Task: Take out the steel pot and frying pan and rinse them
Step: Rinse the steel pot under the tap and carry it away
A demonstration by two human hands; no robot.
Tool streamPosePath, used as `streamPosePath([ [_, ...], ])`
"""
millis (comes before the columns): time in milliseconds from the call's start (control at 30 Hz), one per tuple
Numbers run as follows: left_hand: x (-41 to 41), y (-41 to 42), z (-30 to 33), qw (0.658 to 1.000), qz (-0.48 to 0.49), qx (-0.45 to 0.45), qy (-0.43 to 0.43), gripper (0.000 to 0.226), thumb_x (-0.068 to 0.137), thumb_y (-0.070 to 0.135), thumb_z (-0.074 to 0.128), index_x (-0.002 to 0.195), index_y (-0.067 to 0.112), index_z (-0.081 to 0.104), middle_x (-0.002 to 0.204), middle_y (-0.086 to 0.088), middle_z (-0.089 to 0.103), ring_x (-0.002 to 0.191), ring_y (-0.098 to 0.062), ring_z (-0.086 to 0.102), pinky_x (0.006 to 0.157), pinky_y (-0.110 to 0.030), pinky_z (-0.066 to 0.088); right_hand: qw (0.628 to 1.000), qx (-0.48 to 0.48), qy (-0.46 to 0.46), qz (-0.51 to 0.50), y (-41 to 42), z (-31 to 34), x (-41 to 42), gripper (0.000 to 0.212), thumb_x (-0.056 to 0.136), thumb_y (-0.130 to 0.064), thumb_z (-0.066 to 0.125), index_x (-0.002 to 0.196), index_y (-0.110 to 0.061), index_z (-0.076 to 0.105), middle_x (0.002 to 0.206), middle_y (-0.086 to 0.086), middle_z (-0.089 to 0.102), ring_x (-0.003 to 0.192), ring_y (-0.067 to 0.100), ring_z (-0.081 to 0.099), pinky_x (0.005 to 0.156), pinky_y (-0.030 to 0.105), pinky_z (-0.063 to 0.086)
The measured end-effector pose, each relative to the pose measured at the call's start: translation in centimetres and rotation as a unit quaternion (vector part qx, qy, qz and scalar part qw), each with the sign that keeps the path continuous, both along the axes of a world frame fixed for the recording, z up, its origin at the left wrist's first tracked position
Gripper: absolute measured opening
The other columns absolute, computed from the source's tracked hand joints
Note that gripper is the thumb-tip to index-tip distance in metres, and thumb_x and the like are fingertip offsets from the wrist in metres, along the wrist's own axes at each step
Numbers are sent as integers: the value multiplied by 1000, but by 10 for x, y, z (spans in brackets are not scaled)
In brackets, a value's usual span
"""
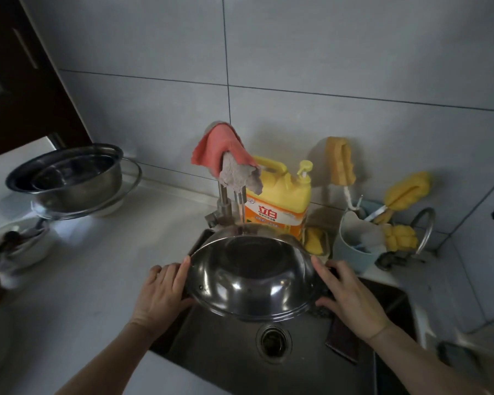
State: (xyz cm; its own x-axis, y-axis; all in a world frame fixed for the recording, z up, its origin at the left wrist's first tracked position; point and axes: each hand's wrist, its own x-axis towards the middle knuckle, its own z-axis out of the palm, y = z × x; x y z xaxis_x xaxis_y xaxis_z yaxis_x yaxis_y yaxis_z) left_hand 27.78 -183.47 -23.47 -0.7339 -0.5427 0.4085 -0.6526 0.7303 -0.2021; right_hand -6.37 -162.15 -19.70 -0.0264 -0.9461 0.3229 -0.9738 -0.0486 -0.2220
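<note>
Head: two hands (161, 292) (351, 295) grip one steel pot (251, 280), seemingly tilted.

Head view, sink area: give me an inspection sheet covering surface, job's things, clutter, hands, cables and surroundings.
Surface: white counter around a steel sink, drain uncovered.
Job's things: steel pot tilted over the sink under the tap; frying pan not seen.
Clutter: stacked steel bowls, white dish, yellow detergent jug, cloths over the tap, yellow sponges, blue cup.
Hands: left hand and right hand each hold a side of the pot.
Cables: nothing seen.
Surroundings: grey tiled wall, dark cabinet at upper left.
</note>
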Motion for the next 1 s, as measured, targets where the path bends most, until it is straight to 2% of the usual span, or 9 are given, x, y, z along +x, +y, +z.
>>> streamPosePath([
  [133, 14, -8, -2, 1000, 17, -9, 12, 87, 83, 62, 48, 133, -8, 35, 93, -23, 63, 78, -35, 62, 74, -47, 44, 1000, 10, 2, 23, -28, -7, 5, 142, 50, -18, 96, 156, -30, 2, 115, 8, 44, 91, 22, 63, 67, 30, 57],
  [300, 20, -20, -8, 999, 10, -30, 37, 89, 83, 60, 56, 135, -9, 33, 90, -20, 60, 75, -33, 60, 74, -46, 41, 1000, 11, 3, 26, -54, -13, 5, 141, 50, -22, 96, 156, -30, 2, 113, 7, 47, 88, 18, 63, 66, 29, 57],
  [500, 12, -33, -17, 998, 0, -37, 45, 88, 85, 59, 54, 138, -7, 30, 91, -18, 60, 77, -32, 58, 75, -45, 41, 999, 15, -5, 28, -67, -22, -7, 138, 52, -23, 96, 156, -29, 5, 114, 5, 46, 88, 16, 63, 68, 26, 56],
  [667, -6, -37, -19, 998, -18, -37, 55, 83, 89, 59, 50, 136, -7, 32, 90, -17, 62, 75, -30, 58, 74, -45, 42, 1000, 8, -13, 21, -64, -23, -19, 142, 48, -23, 97, 156, -30, 4, 112, 4, 42, 88, 20, 64, 67, 29, 58],
  [833, -26, -36, -19, 997, -43, -17, 57, 90, 85, 59, 54, 143, -2, 22, 93, -18, 62, 76, -30, 58, 77, -43, 39, 1000, 11, -19, -6, -47, -22, -32, 148, 42, -21, 99, 155, -33, 5, 110, 4, 42, 82, 22, 67, 61, 30, 59],
  [1000, -48, -30, -15, 994, -72, -37, 74, 84, 84, 51, 58, 140, -4, 27, 91, -19, 64, 84, -27, 49, 80, -42, 39, 999, 22, -28, -36, -29, -19, -40, 153, 35, -22, 100, 156, -31, 7, 106, 2, 42, 78, 20, 67, 62, 22, 52],
])
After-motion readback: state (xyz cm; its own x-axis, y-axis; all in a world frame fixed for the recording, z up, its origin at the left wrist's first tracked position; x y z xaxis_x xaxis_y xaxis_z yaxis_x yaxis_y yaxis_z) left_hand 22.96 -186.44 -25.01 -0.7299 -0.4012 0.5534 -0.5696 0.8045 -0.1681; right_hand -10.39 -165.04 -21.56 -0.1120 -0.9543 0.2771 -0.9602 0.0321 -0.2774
